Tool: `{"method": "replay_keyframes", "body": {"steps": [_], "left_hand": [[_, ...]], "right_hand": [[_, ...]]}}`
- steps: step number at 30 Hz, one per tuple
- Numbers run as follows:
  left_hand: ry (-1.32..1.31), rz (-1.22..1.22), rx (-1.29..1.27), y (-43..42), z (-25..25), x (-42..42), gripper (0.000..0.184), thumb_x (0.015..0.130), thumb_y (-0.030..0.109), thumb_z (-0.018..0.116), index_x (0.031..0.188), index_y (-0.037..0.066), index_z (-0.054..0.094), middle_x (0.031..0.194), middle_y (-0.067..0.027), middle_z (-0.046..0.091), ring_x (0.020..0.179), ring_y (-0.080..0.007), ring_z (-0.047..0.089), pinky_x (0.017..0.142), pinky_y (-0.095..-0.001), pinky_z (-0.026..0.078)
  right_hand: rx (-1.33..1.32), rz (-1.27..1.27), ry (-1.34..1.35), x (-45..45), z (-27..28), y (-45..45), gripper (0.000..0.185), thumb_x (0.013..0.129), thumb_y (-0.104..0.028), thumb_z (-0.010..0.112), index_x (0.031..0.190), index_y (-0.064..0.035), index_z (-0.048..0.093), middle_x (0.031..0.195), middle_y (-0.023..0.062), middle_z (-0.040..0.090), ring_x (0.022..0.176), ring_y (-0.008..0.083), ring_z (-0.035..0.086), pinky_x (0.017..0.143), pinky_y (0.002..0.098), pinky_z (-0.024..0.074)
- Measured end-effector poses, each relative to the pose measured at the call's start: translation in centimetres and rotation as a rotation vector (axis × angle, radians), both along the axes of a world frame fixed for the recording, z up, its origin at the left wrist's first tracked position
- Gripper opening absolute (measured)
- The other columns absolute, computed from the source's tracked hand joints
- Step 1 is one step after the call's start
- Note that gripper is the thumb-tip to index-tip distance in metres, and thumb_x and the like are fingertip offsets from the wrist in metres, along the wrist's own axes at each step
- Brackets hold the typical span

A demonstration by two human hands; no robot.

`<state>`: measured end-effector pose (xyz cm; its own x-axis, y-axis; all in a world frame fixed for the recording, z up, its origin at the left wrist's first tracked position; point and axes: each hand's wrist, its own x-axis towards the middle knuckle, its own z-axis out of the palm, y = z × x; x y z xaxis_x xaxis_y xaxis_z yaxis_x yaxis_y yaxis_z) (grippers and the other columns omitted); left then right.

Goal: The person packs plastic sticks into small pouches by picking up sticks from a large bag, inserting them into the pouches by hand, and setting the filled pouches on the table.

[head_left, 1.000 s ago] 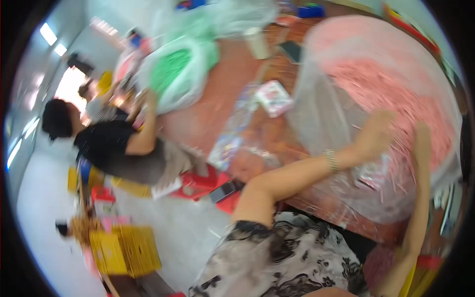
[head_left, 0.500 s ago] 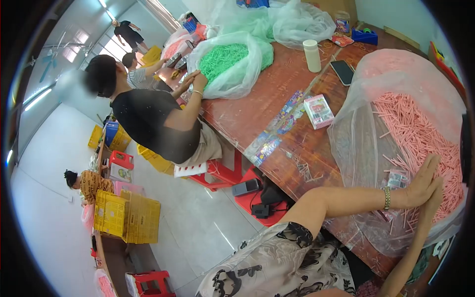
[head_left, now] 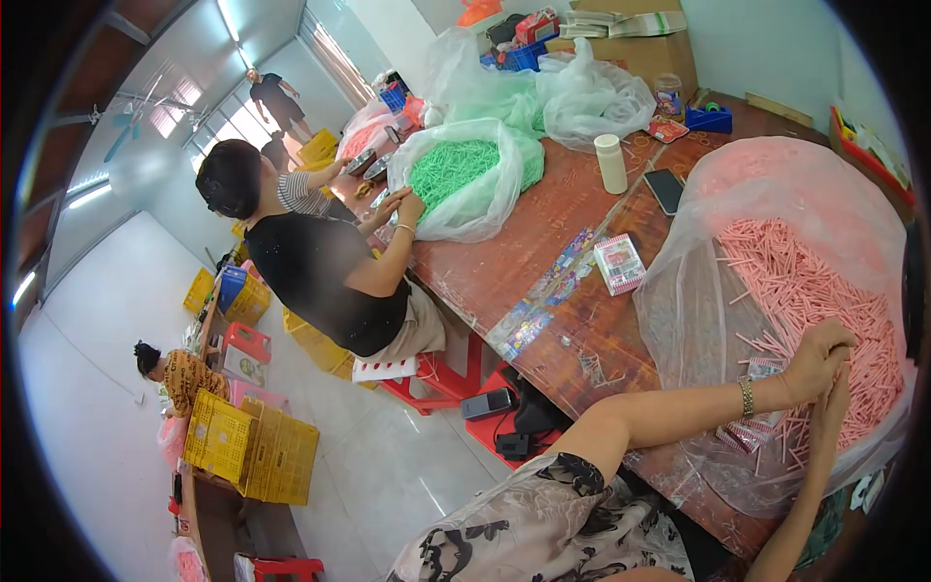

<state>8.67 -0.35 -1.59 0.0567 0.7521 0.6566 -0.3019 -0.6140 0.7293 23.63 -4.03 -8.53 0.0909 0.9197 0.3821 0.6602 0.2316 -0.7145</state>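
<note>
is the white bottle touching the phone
Apart: the head view shows a strip of reddish tabletop between the white bottle and the phone.

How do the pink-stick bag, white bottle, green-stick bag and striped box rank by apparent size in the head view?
Pink-stick bag
Green-stick bag
White bottle, striped box: too alike to rank

Exposure bright, fairly even. Sources: ceiling tube lights (head_left: 229, 21) at upper left, plus a far window (head_left: 238, 128), blown out nearly white. Thin pale glare streak on the tiled floor (head_left: 369, 485); soft sheen on the clear plastic bag (head_left: 679, 301). Shadows weak on the tabletop (head_left: 485, 262). Pink sticks (head_left: 805, 281) mostly resolve singly. Greyish haze over a co-worker's black shirt (head_left: 330, 301). Fisheye bends straight edges; black vignette rounds the corners.
</note>
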Motion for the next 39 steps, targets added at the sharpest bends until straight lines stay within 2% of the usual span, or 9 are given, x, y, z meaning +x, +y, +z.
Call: {"method": "replay_keyframes", "body": {"steps": [11, 20, 23, 26, 29, 32, 35, 37, 39], "left_hand": [[0.23, 0.056, 0.108, -0.1, 1.3, 0.4, 0.012, 0.071, -0.007, 0.063, 0.082, -0.001, 0.063, 0.08, -0.0141, 0.059, 0.077, -0.0319, 0.059, 0.071, -0.0391, 0.048], [0.445, 0.139, 0.459, -2.2, 2.5, -1.7, 0.02, 0.072, 0.003, 0.067, 0.091, 0.0, 0.064, 0.08, -0.0122, 0.061, 0.088, -0.0338, 0.058, 0.079, -0.0403, 0.047], [0.056, 0.146, 0.22, -4.1, 2.8, -0.1, 0.028, 0.086, 0.018, 0.067, 0.105, -0.001, 0.059, 0.089, -0.0126, 0.06, 0.093, -0.0275, 0.057, 0.08, -0.0367, 0.046], [0.14, 0.002, -0.257, -4.4, 0.8, 1.7, 0.033, 0.095, 0.029, 0.061, 0.11, 0.001, 0.054, 0.089, -0.0079, 0.055, 0.09, -0.0202, 0.055, 0.082, -0.0319, 0.044], [-0.087, -0.846, -0.822, -5.0, 3.5, -0.2, 0.039, 0.096, 0.04, 0.059, 0.108, 0.003, 0.055, 0.096, -0.004, 0.056, 0.092, -0.014, 0.052, 0.081, -0.0344, 0.045], [-0.114, -0.762, -0.898, -4.4, 2.7, 1.3, 0.035, 0.092, 0.037, 0.064, 0.108, 0.007, 0.057, 0.098, -0.003, 0.058, 0.092, -0.0118, 0.053, 0.079, -0.0342, 0.046], [-0.081, -0.96, -0.309, -4.7, 4.1, -0.9, 0.041, 0.107, 0.031, 0.045, 0.071, 0.012, 0.049, 0.061, 0.0011, 0.037, 0.054, -0.0091, 0.033, 0.055, -0.0287, 0.033], [-0.06, -0.735, -0.489, -4.2, 2.0, 1.4, 0.024, 0.096, 0.032, 0.058, 0.097, 0.009, 0.054, 0.084, -0.0021, 0.052, 0.079, -0.0111, 0.047, 0.072, -0.0309, 0.042], [-0.072, -0.553, -0.59, -3.5, -0.3, 3.3, 0.035, 0.091, 0.034, 0.065, 0.111, 0.007, 0.057, 0.096, -0.0036, 0.06, 0.09, -0.0124, 0.056, 0.077, -0.0313, 0.047]], "right_hand": [[0.284, -0.003, 0.086, -0.8, 0.2, 0.1, 0.052, 0.101, -0.032, 0.049, 0.139, 0.0023, 0.042, 0.1, 0.0238, 0.064, 0.089, 0.0288, 0.066, 0.072, 0.0366, 0.0489], [-0.022, -0.083, -0.019, 2.2, -0.5, 0.9, 0.033, 0.101, -0.022, 0.051, 0.119, 0.006, 0.056, 0.099, 0.0123, 0.062, 0.087, 0.0143, 0.055, 0.074, 0.029, 0.0441], [0.201, -0.051, 0.192, 3.5, -0.6, 1.0, 0.035, 0.101, -0.018, 0.051, 0.127, 0.0043, 0.055, 0.095, 0.0073, 0.063, 0.081, 0.0133, 0.055, 0.072, 0.0293, 0.0454], [0.389, -0.054, 0.426, 2.9, -0.1, 0.7, 0.034, 0.103, -0.019, 0.051, 0.127, 0.0036, 0.055, 0.102, 0.0062, 0.062, 0.088, 0.0152, 0.057, 0.079, 0.0291, 0.0463], [0.304, -0.004, 0.43, 2.5, 0.2, 0.0, 0.034, 0.103, -0.022, 0.051, 0.125, 0.0033, 0.055, 0.107, 0.0075, 0.06, 0.095, 0.0161, 0.057, 0.084, 0.0288, 0.0455], [0.311, -0.097, 0.41, 1.0, 1.1, -0.5, 0.03, 0.103, -0.022, 0.051, 0.121, 0.0026, 0.056, 0.109, 0.0082, 0.059, 0.099, 0.0167, 0.056, 0.088, 0.0291, 0.0441], [0.382, -0.123, 0.259, 0.2, 1.6, -0.2, 0.024, 0.102, -0.019, 0.052, 0.113, 0.0016, 0.058, 0.106, 0.0088, 0.058, 0.1, 0.0202, 0.056, 0.089, 0.0314, 0.0433], [0.393, -0.12, 0.115, 0.3, 1.7, -0.1, 0.023, 0.101, -0.02, 0.052, 0.11, 0.001, 0.059, 0.106, 0.0094, 0.059, 0.101, 0.0224, 0.056, 0.091, 0.0332, 0.0429], [0.364, -0.035, -0.076, 1.4, 1.4, 0.5, 0.025, 0.1, -0.022, 0.052, 0.108, 0.0006, 0.06, 0.106, 0.0097, 0.059, 0.101, 0.0239, 0.056, 0.091, 0.0346, 0.0432]]}}
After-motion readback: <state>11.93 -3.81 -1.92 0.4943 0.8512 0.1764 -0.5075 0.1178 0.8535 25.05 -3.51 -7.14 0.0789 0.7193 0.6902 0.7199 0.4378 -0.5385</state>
